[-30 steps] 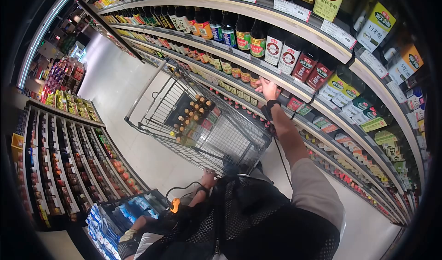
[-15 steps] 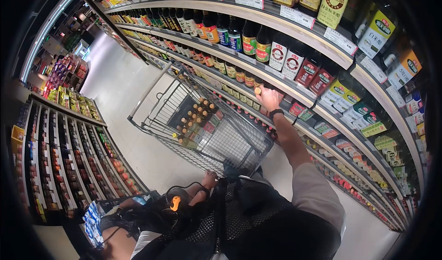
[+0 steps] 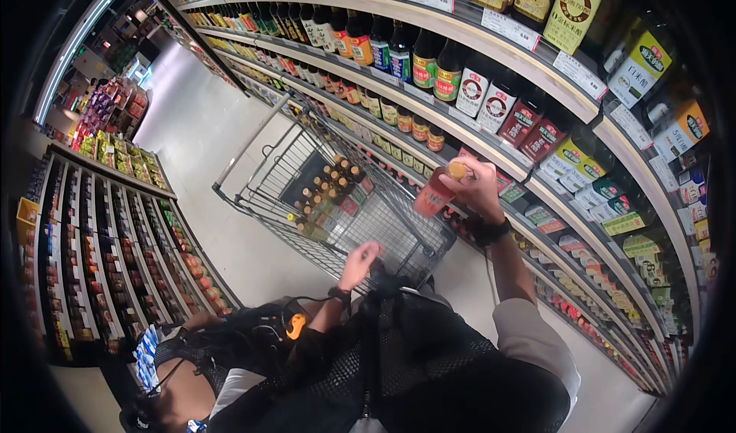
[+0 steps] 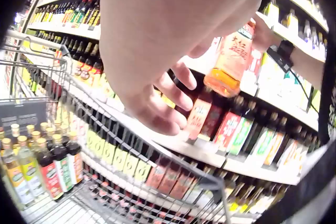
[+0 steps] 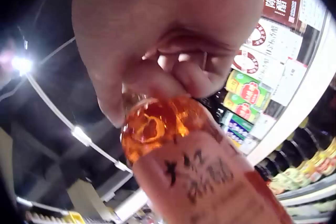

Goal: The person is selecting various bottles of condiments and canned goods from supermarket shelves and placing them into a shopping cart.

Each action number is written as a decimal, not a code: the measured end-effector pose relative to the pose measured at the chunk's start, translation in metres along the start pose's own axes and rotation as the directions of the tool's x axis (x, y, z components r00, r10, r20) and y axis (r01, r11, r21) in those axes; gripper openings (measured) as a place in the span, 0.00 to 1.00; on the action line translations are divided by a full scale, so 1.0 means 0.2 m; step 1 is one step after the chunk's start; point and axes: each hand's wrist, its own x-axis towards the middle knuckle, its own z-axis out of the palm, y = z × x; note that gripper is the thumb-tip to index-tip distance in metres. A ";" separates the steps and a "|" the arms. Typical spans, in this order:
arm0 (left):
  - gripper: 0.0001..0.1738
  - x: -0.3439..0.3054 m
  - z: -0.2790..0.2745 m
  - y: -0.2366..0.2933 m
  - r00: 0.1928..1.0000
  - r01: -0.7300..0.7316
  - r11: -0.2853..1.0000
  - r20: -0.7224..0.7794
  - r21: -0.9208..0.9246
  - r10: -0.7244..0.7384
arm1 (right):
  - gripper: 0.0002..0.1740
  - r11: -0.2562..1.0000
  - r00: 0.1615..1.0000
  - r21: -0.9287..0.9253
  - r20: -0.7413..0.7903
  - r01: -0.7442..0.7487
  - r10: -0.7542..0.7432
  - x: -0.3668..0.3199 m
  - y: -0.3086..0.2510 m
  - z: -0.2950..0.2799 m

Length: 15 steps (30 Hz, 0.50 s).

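Observation:
My right hand [image 3: 480,188] grips a red vinegar bottle [image 3: 434,197] by its neck, in front of the shelf edge and above the cart's right side. Its yellow cap shows beside my thumb. Orange-red liquid and a pink label with dark characters show on the bottle [image 5: 194,176] in the right wrist view. My left hand [image 3: 360,266] hovers over the near side of the shopping cart [image 3: 399,241], holding nothing. Its fingers [image 4: 170,95] are loosely bent in the left wrist view, with the held bottle [image 4: 231,61] beyond them.
Several capped bottles [image 3: 330,195] stand grouped at one end of the cart. Shelves of sauce and vinegar bottles [image 3: 471,96] line the right, with price tags along the shelf edge [image 3: 418,92]. Another person [image 3: 184,379] is at the lower left, beside a jar display [image 3: 115,264].
My right hand has drawn the red bottle off the shelf toward the cart and me. My left hand has risen from the cart's near edge and moved slightly right.

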 end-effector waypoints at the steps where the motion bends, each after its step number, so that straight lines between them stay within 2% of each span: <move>1: 0.19 0.07 0.04 0.08 0.997 -0.070 0.990 -0.022 -0.119 0.068 | 0.11 0.991 0.984 0.058 0.137 -0.120 0.112 0.01 -0.02 -0.01; 2: 0.22 0.13 0.05 0.17 0.992 -0.060 0.971 0.095 -0.233 0.084 | 0.10 0.971 0.979 0.202 0.180 -0.127 0.091 0.03 -0.04 0.03; 3: 0.29 0.16 0.08 0.26 0.981 0.052 0.929 0.192 -0.367 0.021 | 0.10 0.929 0.974 0.343 0.218 -0.138 0.065 0.03 -0.07 0.08; 4: 0.33 0.11 0.15 0.40 0.928 0.238 0.770 0.373 -0.592 0.000 | 0.10 0.828 0.909 0.421 0.349 -0.369 0.228 0.00 -0.09 0.10; 5: 0.37 0.06 0.21 0.48 0.844 0.432 0.535 0.534 -0.726 0.044 | 0.10 0.766 0.902 0.494 0.342 -0.412 0.265 -0.03 -0.13 0.15; 7: 0.44 0.04 0.24 0.39 0.801 0.526 0.433 0.598 -0.732 0.038 | 0.10 0.858 0.938 0.385 0.201 -0.341 0.282 -0.08 0.03 0.26; 8: 0.44 0.04 0.24 0.36 0.811 0.532 0.436 0.585 -0.726 -0.017 | 0.11 0.833 0.934 0.425 0.206 -0.355 0.293 -0.10 0.08 0.28; 9: 0.44 0.03 0.24 0.34 0.801 0.530 0.458 0.599 -0.714 0.008 | 0.11 0.830 0.928 0.417 0.218 -0.370 0.303 -0.14 0.11 0.30; 11: 0.42 0.02 0.22 0.31 0.789 0.559 0.451 0.613 -0.696 -0.033 | 0.14 0.845 0.940 0.425 0.050 -0.325 0.337 -0.21 0.13 0.35; 13: 0.42 0.02 0.23 0.29 0.786 0.570 0.448 0.616 -0.689 -0.052 | 0.17 0.848 0.945 0.437 0.016 -0.299 0.325 -0.30 0.19 0.36; 15: 0.42 0.02 0.25 0.28 0.781 0.588 0.451 0.616 -0.672 -0.101 | 0.22 0.870 0.931 0.360 -0.008 -0.337 0.364 -0.38 0.16 0.34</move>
